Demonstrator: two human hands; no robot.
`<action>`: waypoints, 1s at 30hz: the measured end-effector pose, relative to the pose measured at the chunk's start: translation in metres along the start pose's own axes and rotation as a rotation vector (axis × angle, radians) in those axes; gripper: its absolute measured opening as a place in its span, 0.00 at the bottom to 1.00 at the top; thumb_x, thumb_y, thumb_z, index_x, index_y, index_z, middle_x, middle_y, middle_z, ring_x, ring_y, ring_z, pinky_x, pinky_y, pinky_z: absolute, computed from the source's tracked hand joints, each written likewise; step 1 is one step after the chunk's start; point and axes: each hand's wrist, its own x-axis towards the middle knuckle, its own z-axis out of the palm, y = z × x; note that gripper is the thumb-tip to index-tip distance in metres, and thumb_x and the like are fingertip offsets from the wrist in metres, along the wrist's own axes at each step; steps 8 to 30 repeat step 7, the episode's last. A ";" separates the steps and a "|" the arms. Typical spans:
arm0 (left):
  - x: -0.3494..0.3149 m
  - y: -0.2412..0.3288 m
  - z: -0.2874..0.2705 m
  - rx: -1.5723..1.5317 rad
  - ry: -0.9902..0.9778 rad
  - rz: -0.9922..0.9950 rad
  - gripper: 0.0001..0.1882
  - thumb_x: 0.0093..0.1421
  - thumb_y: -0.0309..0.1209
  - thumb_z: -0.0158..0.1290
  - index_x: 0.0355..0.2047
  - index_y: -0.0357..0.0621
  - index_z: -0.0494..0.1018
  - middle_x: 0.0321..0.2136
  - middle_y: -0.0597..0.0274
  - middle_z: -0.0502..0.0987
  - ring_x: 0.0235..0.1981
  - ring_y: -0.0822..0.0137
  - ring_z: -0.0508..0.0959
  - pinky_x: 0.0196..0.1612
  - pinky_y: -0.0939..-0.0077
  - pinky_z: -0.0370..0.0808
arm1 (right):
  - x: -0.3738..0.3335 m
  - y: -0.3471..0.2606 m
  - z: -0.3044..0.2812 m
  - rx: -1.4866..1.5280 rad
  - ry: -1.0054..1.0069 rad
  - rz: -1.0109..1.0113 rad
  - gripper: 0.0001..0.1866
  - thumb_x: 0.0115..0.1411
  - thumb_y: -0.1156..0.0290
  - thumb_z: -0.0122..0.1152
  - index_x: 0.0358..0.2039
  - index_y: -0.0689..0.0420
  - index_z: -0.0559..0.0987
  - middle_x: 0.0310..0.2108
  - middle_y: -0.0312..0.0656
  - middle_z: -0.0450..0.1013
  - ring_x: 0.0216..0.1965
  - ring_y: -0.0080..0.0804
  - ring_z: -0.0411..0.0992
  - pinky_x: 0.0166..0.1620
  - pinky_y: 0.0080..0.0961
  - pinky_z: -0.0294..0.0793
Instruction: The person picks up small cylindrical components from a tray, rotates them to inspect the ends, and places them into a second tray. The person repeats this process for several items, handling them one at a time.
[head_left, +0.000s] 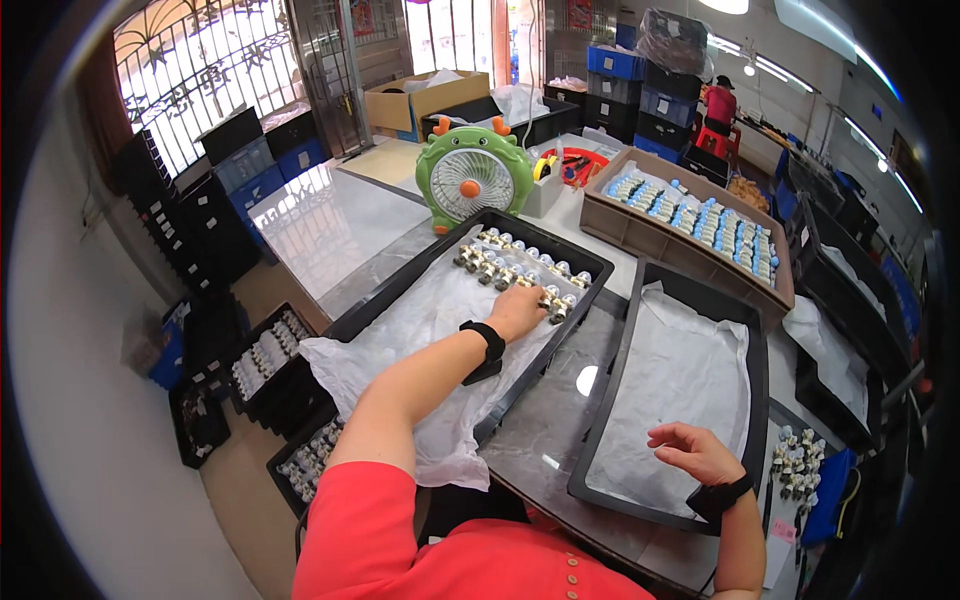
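Observation:
My left hand reaches into a black tray lined with white plastic sheet. Its fingers are closed on a small metal fitting at the near end of two rows of metal fittings, which have brass, dark and whitish parts. The fingers partly hide the piece. My right hand hovers over a second black tray, which has a white liner. Its fingers are loosely stretched, the thumb is apart, and nothing shows in them.
A green animal-shaped fan stands behind the left tray. At the back right, a brown crate holds rows of blue-capped parts. Loose fittings lie right of the second tray. Stacked trays stand at the left; a person is far behind.

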 end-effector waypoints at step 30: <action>-0.003 0.006 -0.009 -0.109 -0.046 -0.150 0.19 0.49 0.37 0.56 0.41 0.43 0.76 0.33 0.53 0.79 0.36 0.58 0.79 0.42 0.68 0.74 | 0.000 0.002 -0.001 -0.001 -0.002 0.016 0.18 0.58 0.71 0.58 0.49 0.60 0.72 0.42 0.39 0.73 0.44 0.23 0.70 0.47 0.20 0.69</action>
